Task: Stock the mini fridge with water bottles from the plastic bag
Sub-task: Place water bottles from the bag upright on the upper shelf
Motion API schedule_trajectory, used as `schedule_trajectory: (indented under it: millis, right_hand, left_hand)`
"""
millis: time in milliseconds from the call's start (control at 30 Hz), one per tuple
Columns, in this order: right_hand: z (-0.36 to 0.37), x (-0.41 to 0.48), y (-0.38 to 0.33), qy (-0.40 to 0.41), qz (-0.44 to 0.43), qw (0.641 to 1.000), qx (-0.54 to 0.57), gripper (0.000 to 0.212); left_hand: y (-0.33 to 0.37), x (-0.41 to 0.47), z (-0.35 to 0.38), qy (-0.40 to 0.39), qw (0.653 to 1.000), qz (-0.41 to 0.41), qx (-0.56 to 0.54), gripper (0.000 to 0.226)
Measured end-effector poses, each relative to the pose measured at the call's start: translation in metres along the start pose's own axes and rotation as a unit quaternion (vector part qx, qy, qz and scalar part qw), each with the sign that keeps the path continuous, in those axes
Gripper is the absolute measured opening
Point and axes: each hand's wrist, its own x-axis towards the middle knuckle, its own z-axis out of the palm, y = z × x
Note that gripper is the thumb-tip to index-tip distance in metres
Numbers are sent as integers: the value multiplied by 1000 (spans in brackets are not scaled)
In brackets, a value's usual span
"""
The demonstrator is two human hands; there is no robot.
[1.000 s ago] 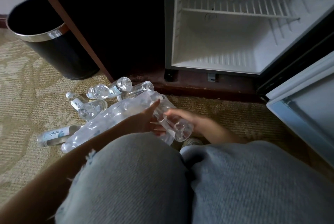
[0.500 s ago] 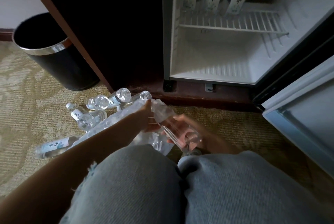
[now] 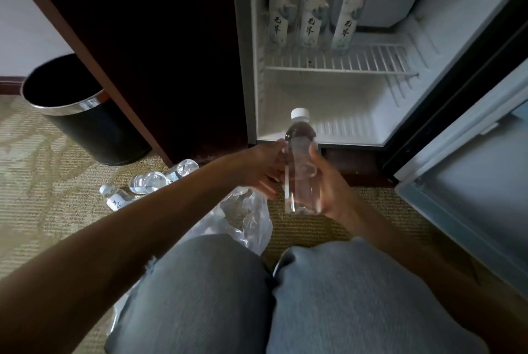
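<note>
I hold a clear water bottle (image 3: 301, 165) with a white cap upright in front of the open mini fridge (image 3: 337, 102). My right hand (image 3: 328, 185) grips its body from the right. My left hand (image 3: 265, 168) holds its left side with curled fingers. Three labelled bottles (image 3: 311, 11) stand in a row on the fridge's wire shelf (image 3: 343, 63). The crumpled clear plastic bag (image 3: 245, 219) lies on the carpet just below my hands. Several more bottles (image 3: 148, 182) lie on the carpet to the left, partly hidden by my left forearm.
The fridge door (image 3: 471, 182) stands open at the right. A black waste bin (image 3: 85, 113) with a silver rim stands at the left beside a dark wooden cabinet (image 3: 148, 39). My knees in grey jeans fill the bottom of the view.
Both hands have lifted a bottle out of the bag and raised it upright toward the fridge. The bag has dropped flat on the carpet. My view has tilted upward.
</note>
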Motion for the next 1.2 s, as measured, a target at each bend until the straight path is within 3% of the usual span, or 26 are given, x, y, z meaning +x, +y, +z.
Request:
schedule_trajectory:
  millis: [167, 300, 367, 467, 667, 767, 900, 1033, 1200]
  right_hand:
    - [9, -5, 0, -69, -40, 995, 65, 63]
    - [6, -5, 0, -65, -45, 995, 66, 53]
    - [4, -3, 0, -32, -41, 998, 46, 58]
    - [0, 0, 2, 9, -14, 1000, 16, 81]
    - [-6, -4, -5, 41, -16, 999, 4, 59]
    - [3, -12, -16, 46, -11, 999, -16, 68]
    - [12, -24, -32, 52, -19, 998, -3, 75]
    - [20, -45, -50, 10, -40, 999, -5, 65]
    - [23, -80, -75, 19, -82, 995, -54, 51]
  left_hand:
    - [-4, -3, 11, -13, 997, 28, -71, 52]
    - [-9, 1, 5, -15, 998, 50, -22, 58]
    - [-9, 3, 4, -21, 998, 54, -5, 61]
    - [-8, 10, 6, -3, 999, 52, 4, 66]
    - [4, 6, 13, 17, 996, 92, -10, 43]
    - [9, -1, 14, 47, 992, 113, -41, 33]
    - [21, -13, 22, 82, 984, 137, -76, 33]
    - [38, -34, 35, 103, 977, 171, -73, 38]
    - [55, -52, 58, 125, 967, 213, -66, 42]
